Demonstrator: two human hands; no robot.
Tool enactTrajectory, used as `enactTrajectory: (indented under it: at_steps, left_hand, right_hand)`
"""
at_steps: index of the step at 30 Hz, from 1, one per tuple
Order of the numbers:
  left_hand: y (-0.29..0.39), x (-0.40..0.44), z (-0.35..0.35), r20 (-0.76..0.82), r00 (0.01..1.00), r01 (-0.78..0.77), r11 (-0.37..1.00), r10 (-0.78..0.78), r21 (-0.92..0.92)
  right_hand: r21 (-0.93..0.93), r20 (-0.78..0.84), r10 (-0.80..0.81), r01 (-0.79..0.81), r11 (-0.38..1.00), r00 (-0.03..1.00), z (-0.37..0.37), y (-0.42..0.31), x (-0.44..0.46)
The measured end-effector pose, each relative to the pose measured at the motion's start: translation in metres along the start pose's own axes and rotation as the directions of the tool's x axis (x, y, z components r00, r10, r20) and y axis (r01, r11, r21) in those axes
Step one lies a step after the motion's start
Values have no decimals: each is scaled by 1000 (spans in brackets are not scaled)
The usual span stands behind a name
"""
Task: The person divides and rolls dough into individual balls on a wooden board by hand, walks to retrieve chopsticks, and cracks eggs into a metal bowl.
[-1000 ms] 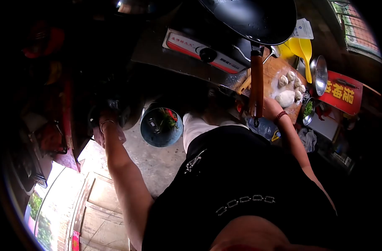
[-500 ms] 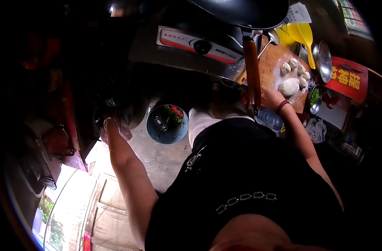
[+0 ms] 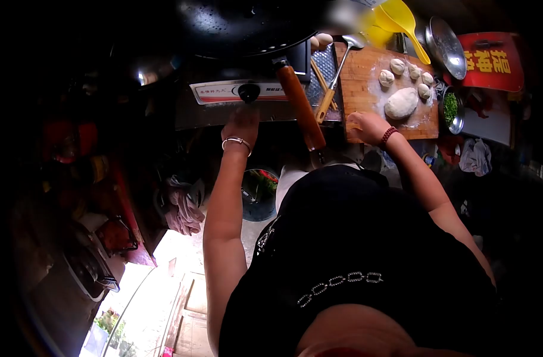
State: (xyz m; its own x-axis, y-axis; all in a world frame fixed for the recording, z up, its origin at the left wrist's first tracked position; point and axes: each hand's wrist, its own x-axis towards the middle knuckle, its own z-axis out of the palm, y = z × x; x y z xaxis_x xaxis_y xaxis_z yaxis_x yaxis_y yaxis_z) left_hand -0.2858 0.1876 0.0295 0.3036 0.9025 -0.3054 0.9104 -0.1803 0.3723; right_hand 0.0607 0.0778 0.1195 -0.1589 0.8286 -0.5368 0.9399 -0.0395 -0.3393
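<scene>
My left hand (image 3: 242, 124), with a bracelet at the wrist, is in front of the stove (image 3: 211, 92), just below its black knob (image 3: 247, 92). Its fingers are dark and blurred, and whether they touch the knob is unclear. At the front left edge of the wooden board (image 3: 358, 74) rests my right hand (image 3: 367, 127), loosely bent, with no object visible in it. A large dough lump (image 3: 401, 103) and several small dough pieces (image 3: 386, 78) lie on the floured board. The wok's wooden handle (image 3: 301, 107) sticks out between my hands.
A black wok (image 3: 242, 27) sits over the stove. Beside the board are a spatula (image 3: 327, 104), a yellow ladle (image 3: 402, 21), a metal bowl (image 3: 446, 47) and a bowl of chopped greens (image 3: 450, 108). Below, a bucket (image 3: 259, 211) stands on the floor; cloth (image 3: 184, 208) hangs at left.
My left hand has moved from the cloth at the lower left up and right to the stove front. The view has shifted, and my right hand now shows clear of the wok handle.
</scene>
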Motion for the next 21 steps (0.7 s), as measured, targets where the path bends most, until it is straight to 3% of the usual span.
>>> enactTrajectory:
  at_steps: [1, 4, 7, 10, 13, 17, 18, 21]
  left_hand:
    - [-5, 13, 24, -52, 990, -124, 987, 130, 105]
    - [27, 17, -22, 129, 991, -48, 981, 24, 186]
    - [24, 23, -16, 56, 988, 134, 980, -144, 145]
    - [35, 30, -27, 152, 981, 69, 948, -121, 311]
    - [52, 25, -43, 150, 974, 129, 959, -170, 254]
    - [14, 39, -4, 74, 997, 8, 977, -25, 212]
    - [14, 39, 0, 14, 996, 87, 995, -88, 53]
    - [9, 37, 7, -46, 998, -29, 990, 35, 135]
  right_hand:
    - [16, -15, 23, -23, 1000, 1000, -1, 4, -4]
    - [60, -45, 94, -92, 994, 995, 0, 22, -16]
    - [87, -49, 152, -148, 985, 987, 6, 37, -21]
    - [102, -51, 162, -157, 982, 985, 6, 45, -29]
    - [121, -68, 157, -148, 981, 985, 8, 53, -31]
    - [144, -125, 131, -113, 983, 983, 7, 63, -32]
    - [137, -153, 116, -95, 986, 981, 9, 67, -32]
    - [99, -145, 111, -97, 990, 983, 12, 78, -28]
